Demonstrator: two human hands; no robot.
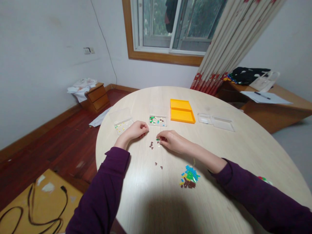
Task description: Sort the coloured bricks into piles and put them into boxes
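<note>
My left hand (139, 129) is closed, its fingertips together beside a clear box (158, 125) of small green, blue, brown and gold pieces. Whatever those fingers pinch, if anything, is too small to make out. Just above the table, my right hand (172, 141) curls thumb and finger around a small green piece (158, 139). Below the hands lie several small brown L-shaped pieces (151, 146), and two more brown pieces (161, 167) sit nearer to me. Under my right forearm is a pile of blue, green, yellow and brown pieces (190, 176).
An open yellow case (182, 116) stands at the back. To its right is an open clear case (223, 123). Left of my left hand, another open clear box (120, 127) holds yellow bits. Red and green pieces (264, 179) lie beyond my right sleeve.
</note>
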